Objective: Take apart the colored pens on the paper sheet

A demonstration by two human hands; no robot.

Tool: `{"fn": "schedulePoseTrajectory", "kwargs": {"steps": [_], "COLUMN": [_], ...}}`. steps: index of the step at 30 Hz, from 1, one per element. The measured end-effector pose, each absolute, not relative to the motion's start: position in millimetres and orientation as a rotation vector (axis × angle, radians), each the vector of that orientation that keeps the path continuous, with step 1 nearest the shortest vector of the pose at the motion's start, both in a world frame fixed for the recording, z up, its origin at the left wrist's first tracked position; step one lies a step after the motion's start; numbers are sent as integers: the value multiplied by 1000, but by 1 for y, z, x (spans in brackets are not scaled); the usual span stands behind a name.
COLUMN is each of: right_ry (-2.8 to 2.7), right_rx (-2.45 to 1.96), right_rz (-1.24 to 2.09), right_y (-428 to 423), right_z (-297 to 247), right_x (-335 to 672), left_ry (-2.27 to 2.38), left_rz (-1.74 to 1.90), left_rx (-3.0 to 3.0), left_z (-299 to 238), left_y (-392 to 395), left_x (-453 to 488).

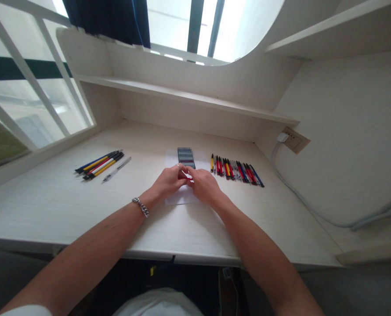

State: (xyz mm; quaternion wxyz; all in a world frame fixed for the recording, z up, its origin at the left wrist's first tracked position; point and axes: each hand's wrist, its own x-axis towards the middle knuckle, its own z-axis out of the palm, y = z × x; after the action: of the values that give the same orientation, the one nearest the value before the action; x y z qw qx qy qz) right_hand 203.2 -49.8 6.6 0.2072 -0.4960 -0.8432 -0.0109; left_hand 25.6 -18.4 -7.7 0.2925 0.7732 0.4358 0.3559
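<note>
My left hand (171, 181) and my right hand (204, 184) meet over white paper (177, 200) in the middle of the desk. Between their closed fingertips is a slim red pen part (184, 176), mostly covered by the fingers. Just beyond the hands lies a flat grey-blue striped rectangular object (186, 156), with a reddish strip near its closer end; I cannot tell what it is. To the right, several pens (237, 170) in red, blue, yellow and clear lie side by side in a row.
On the left lies a bunch of several coloured pens (99, 164), with a clear pen (117, 169) beside it. A low shelf (189, 94) runs along the back. A white plug (282, 137) sits in the wall socket (295, 139), its cable (294, 188) trailing down the right side.
</note>
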Motion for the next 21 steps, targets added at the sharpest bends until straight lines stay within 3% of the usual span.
{"fn": "schedulePoseTrajectory", "kwargs": {"steps": [7, 15, 21], "right_ry": [-2178, -1162, -833], "right_rx": [-1386, -1043, -859], "right_rz": [324, 1160, 1367], "right_y": [-37, -13, -16], "right_z": [2, 15, 32], "right_x": [215, 246, 258], "left_ry": [1135, 1276, 1277], "left_rz": [1096, 986, 941], "left_rx": [2004, 2057, 2074], "left_z": [-7, -4, -2], "left_y": [-10, -3, -5], "left_x": [18, 7, 8]}}
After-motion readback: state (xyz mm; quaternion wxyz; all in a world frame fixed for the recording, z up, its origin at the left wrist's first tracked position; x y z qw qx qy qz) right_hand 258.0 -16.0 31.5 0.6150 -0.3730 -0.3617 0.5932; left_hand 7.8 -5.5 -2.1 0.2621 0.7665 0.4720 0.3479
